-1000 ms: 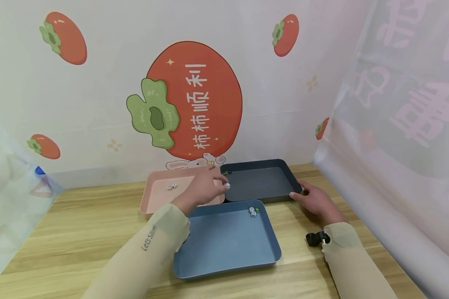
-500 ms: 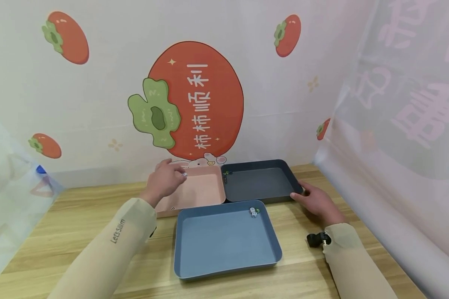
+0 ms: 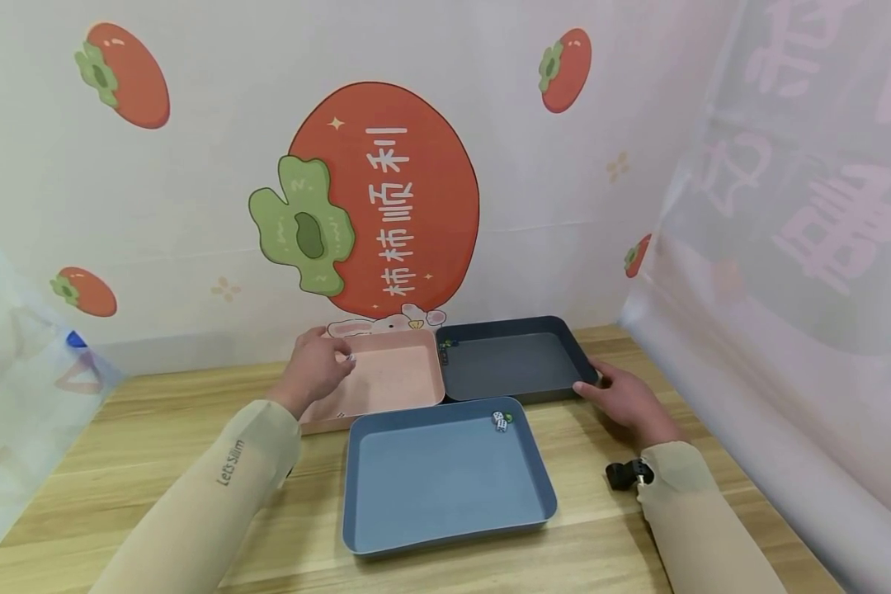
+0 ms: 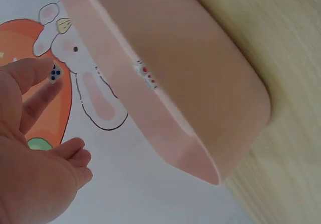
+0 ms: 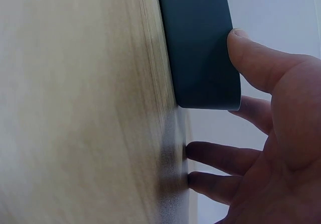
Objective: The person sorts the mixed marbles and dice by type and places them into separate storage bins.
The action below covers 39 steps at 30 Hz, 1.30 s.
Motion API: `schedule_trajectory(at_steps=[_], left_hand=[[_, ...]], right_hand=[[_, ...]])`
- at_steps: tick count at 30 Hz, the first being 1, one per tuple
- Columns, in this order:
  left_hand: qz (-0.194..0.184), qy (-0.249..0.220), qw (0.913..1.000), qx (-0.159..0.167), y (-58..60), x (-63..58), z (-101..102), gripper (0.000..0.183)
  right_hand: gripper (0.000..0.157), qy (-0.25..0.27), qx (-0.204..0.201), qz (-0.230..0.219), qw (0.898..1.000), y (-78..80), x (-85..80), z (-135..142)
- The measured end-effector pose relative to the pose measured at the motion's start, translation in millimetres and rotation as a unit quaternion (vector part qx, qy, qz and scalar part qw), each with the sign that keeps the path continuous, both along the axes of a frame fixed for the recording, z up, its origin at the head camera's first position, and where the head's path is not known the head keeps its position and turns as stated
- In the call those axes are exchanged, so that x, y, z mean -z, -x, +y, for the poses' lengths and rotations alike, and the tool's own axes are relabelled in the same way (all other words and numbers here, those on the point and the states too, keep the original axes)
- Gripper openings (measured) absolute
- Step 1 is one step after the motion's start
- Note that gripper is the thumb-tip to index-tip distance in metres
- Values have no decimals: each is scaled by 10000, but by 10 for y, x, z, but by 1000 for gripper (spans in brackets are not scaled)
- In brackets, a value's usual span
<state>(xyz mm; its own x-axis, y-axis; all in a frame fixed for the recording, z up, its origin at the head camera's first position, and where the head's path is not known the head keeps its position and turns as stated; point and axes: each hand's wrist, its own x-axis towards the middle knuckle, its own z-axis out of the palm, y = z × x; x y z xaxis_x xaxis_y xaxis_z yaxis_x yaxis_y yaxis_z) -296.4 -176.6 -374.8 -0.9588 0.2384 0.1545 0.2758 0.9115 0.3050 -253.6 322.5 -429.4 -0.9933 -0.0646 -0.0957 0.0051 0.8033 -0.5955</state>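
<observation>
My left hand hangs over the left end of the pink tray, thumb and fingertip pinching a small white die with dark blue dots. Other small white dice with red dots lie by the pink tray's wall in the left wrist view. At the front right corner of the dark grey tray, my right hand grips the edge, its thumb on the front wall and index finger round the side. The other fingers of that hand point down beside the tray, as the right wrist view shows.
A blue tray sits in front of the other two, with white dice and a green bit in its far right corner. Small dark and green pieces lie at the dark tray's left end. A printed cloth backs the wooden table.
My left hand, holding a small white thing, has moved left from beside the dark tray to the pink tray's left end, then slightly lower. The right hand has stayed at the dark tray's corner.
</observation>
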Motion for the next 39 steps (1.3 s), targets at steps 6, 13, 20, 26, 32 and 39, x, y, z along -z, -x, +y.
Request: schedule_trajectory(at_steps=[6, 13, 20, 26, 32, 39], left_hand=[[44, 203, 9998, -12, -3, 40, -3, 28], [-54, 193, 9998, -73, -20, 32, 17, 29], [-161, 360, 9991, -134, -62, 0, 84, 32], [-368, 307, 9987, -159, -100, -49, 192, 35], [-530, -493, 9974, -6, -146, -72, 431, 39], [-375, -430, 9965, 603, -319, -96, 873, 42]], right_hand=[[84, -4, -14, 34, 10000, 0, -11, -5], [86, -32, -13, -5, 10000, -2, -16, 1], [90, -67, 21, -33, 10000, 0, -13, 5], [89, -71, 3, -56, 10000, 9, -25, -9], [89, -86, -6, -8, 10000, 13, -39, -19], [87, -7, 41, -89, 10000, -9, -46, -22]])
